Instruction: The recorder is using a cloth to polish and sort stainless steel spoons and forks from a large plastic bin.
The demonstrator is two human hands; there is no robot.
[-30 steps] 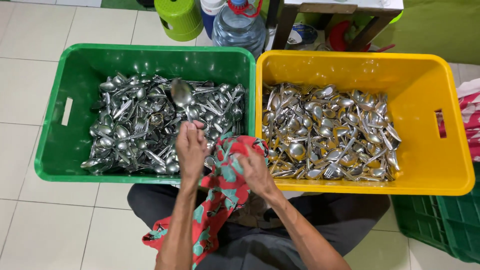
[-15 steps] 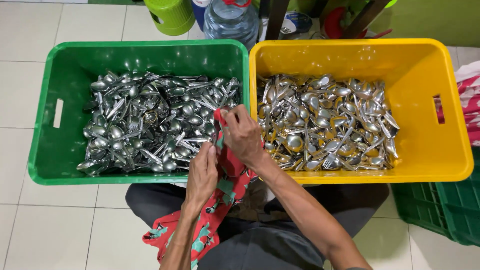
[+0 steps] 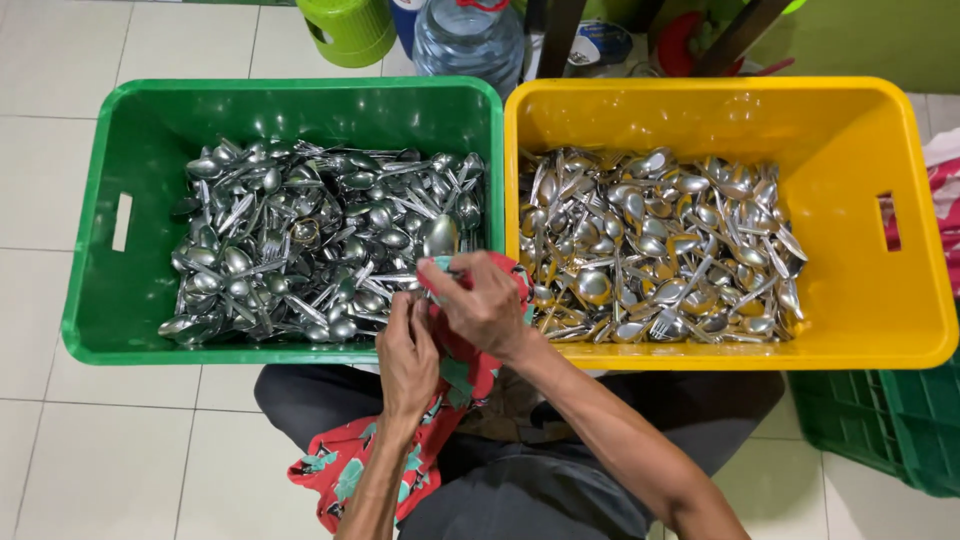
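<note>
Shiny metal spoons (image 3: 320,240), glossy plastic crates (image 3: 300,100), printed cloth (image 3: 455,375)

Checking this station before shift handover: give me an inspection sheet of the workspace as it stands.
Surface: pale tiled floor; both crates sit on it.
Job's things: spoon with its handle wrapped in red patterned cloth; green crate and yellow crate, each heaped with cutlery.
Clutter: green stool, water bottle, dark green crates.
Hands: left hand on the cloth; right hand gripping the cloth-wrapped spoon.
Cables: nothing seen.
Surroundings: table legs behind the crates.
</note>
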